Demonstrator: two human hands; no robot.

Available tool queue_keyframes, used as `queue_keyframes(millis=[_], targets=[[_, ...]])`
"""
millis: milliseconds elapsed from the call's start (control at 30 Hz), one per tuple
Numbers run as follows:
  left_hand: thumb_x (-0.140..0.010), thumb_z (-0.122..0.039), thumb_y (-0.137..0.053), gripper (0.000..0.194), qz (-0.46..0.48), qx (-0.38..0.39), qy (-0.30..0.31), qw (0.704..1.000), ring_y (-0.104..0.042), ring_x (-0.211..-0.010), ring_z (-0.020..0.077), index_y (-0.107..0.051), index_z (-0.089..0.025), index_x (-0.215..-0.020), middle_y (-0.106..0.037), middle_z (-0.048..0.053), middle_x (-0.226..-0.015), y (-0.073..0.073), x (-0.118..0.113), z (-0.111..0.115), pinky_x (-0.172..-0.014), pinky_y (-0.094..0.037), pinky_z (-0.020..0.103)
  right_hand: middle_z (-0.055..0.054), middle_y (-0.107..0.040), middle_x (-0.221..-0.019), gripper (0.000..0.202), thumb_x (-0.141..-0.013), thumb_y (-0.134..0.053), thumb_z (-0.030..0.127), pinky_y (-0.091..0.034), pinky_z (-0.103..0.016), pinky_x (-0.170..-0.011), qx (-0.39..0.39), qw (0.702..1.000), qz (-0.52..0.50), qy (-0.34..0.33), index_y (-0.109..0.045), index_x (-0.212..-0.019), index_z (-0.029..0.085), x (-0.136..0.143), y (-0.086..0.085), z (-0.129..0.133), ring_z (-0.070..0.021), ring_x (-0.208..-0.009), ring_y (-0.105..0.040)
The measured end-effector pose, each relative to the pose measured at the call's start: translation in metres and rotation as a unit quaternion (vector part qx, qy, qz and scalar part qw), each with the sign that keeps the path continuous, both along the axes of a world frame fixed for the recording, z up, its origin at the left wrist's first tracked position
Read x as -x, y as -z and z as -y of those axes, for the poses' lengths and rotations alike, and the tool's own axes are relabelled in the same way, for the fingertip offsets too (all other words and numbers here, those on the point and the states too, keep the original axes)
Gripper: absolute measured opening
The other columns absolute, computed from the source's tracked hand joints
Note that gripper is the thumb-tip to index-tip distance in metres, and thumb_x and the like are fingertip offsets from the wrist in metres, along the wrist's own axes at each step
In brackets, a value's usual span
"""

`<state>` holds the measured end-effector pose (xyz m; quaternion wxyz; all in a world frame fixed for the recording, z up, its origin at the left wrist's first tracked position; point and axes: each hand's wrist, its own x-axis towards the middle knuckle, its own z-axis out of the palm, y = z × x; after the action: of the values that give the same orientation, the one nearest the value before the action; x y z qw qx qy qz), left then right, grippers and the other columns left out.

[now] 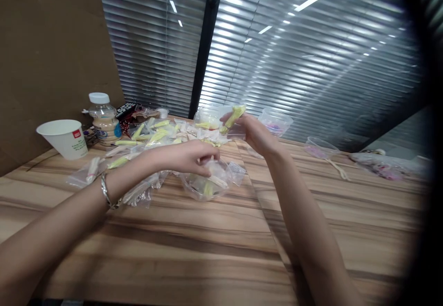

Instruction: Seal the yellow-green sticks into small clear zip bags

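Over a clear plastic bowl my left hand reaches with its fingers curled down at the rim; what its fingertips hold, if anything, is too small to tell. The bowl holds a yellow piece and whitish items. Higher and further right, my right hand pinches a yellow-green piece in its raised fingers. Behind and left of the bowl lies a pile of small clear bags with yellow and pale pieces. A small clear bag touches the bowl's right side.
A white paper cup and a white-capped bottle stand at the left by a brown panel. Clear tubs stand behind my right hand. Further right are a clear cup, pale sticks and a plastic bag on the wooden table.
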<state>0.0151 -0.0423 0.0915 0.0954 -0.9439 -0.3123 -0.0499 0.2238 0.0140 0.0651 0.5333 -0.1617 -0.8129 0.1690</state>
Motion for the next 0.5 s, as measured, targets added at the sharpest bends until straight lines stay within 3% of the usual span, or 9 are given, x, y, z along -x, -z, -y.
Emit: queue_keyframes(millis=[67, 133, 333, 400, 500], targets=[[-0.073, -0.041, -0.051, 0.027, -0.049, -0.032, -0.011, 0.998, -0.042, -0.065, 0.0035, -0.06, -0.017, -0.083, -0.055, 0.001, -0.073, 0.007, 0.0, -0.006, -0.061, -0.032, 0.017, -0.005, -0.055, -0.106, 0.028, -0.088, -0.037, 0.03, -0.046, -0.029, -0.078, -0.001, 1.0, -0.002, -0.02, -0.057, -0.105, 0.019, 0.002, -0.001, 0.006, -0.0161, -0.094, -0.054], [-0.073, -0.041, -0.05, 0.027, -0.069, -0.034, -0.027, 0.997, -0.04, -0.063, 0.0034, -0.059, -0.018, -0.083, -0.055, 0.001, -0.073, 0.011, 0.004, -0.015, -0.058, -0.029, 0.017, -0.004, -0.056, -0.103, 0.025, -0.085, -0.043, 0.027, -0.046, -0.028, -0.078, -0.006, 1.0, 0.008, -0.029, -0.057, -0.105, 0.019, 0.001, -0.001, 0.012, -0.015, -0.092, -0.053], [-0.064, -0.051, -0.058, 0.048, 0.009, -0.053, -0.107, 0.993, -0.04, -0.062, 0.0047, -0.051, -0.017, -0.097, -0.056, 0.003, -0.083, 0.016, 0.017, -0.034, -0.055, -0.029, 0.017, -0.003, -0.054, -0.094, 0.041, -0.078, -0.058, 0.027, -0.048, -0.026, -0.067, 0.017, 0.99, 0.104, -0.096, -0.04, -0.114, 0.021, 0.001, 0.002, 0.023, -0.0137, -0.081, -0.057], [-0.06, -0.053, -0.061, 0.055, 0.044, -0.033, -0.101, 0.993, -0.045, -0.067, 0.0057, -0.049, -0.018, -0.101, -0.056, 0.003, -0.088, 0.013, 0.018, -0.036, -0.057, -0.033, 0.017, -0.002, -0.053, -0.089, 0.048, -0.078, -0.059, 0.027, -0.047, -0.024, -0.061, 0.03, 0.985, 0.138, -0.101, -0.033, -0.118, 0.023, 0.003, 0.005, 0.022, -0.0127, -0.076, -0.058], [-0.058, -0.054, -0.063, 0.062, 0.087, 0.039, -0.071, 0.993, -0.052, -0.08, 0.0077, -0.048, -0.019, -0.107, -0.055, 0.005, -0.102, -0.003, 0.028, -0.037, -0.066, -0.041, 0.017, 0.0, -0.053, -0.086, 0.052, -0.078, -0.058, 0.027, -0.044, -0.022, -0.056, 0.04, 0.975, 0.185, -0.116, -0.027, -0.12, 0.025, 0.007, 0.009, 0.019, -0.0117, -0.071, -0.058]])
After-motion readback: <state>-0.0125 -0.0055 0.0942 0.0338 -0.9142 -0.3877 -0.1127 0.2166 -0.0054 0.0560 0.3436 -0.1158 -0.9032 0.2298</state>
